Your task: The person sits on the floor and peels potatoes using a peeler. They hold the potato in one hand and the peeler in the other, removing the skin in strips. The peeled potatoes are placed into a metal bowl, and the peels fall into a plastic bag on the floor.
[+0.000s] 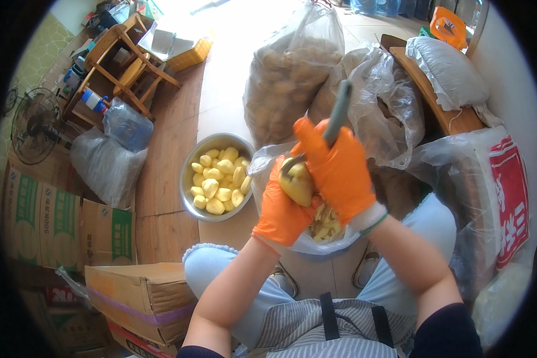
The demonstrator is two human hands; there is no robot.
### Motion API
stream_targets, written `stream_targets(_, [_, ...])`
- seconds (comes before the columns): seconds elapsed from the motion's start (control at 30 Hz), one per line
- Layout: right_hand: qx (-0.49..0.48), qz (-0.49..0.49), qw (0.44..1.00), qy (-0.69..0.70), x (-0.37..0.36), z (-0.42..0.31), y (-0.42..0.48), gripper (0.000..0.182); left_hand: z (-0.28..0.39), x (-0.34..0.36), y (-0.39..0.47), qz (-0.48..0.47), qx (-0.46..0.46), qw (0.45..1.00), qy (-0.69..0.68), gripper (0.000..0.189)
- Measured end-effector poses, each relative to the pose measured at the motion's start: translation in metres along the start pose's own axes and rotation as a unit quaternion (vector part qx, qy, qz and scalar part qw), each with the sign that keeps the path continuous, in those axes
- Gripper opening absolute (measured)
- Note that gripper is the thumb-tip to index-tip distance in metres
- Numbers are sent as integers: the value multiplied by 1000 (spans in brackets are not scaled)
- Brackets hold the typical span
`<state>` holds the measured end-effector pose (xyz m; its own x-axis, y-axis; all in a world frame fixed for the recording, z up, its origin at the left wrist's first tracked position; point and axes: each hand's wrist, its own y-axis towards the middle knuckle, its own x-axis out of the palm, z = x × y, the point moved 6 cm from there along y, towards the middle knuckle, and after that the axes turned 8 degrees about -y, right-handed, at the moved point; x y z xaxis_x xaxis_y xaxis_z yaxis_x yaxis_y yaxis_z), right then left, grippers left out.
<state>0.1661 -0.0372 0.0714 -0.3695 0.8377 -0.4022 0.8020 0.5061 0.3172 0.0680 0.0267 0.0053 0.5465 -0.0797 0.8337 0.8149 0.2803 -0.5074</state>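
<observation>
My left hand (279, 219), in an orange glove, grips a partly peeled potato (298, 187) above a plastic-lined container. A peeler (338, 114) with a grey-green handle is in my right hand (344, 176), also gloved in orange. Its handle points up and away from me, and the blade end lies against the potato's upper side. Potato peelings (326, 227) show in the clear plastic liner (311, 246) below, partly hidden by both hands. To the left, a steel bowl (184, 197) holds many peeled yellow potatoes (223, 194).
A large clear sack of unpeeled potatoes (286, 80) stands ahead, beside a crumpled plastic bag (380, 103). Cardboard boxes (138, 295), a water jug (127, 125) and a fan (36, 125) are on the left. A white sack (447, 71) lies on a wooden bench (463, 123) at right.
</observation>
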Motion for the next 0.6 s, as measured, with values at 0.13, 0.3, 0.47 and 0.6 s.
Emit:
stream_targets(0.13, [4, 37, 999, -1, 5, -7, 1, 36, -6, 11, -14, 57, 42, 997, 1, 38])
stream_targets(0.3, [245, -47, 928, 278, 12, 6, 5, 46, -4, -10, -5, -33, 11, 994, 107, 39])
stream_targets(0.47, [204, -56, 965, 153, -2, 21, 19, 49, 4, -4, -6, -13, 8, 992, 128, 51])
stream_targets(0.6, [64, 39, 994, -80, -15, 23, 28, 51, 17, -6, -8, 59, 62, 983, 162, 56])
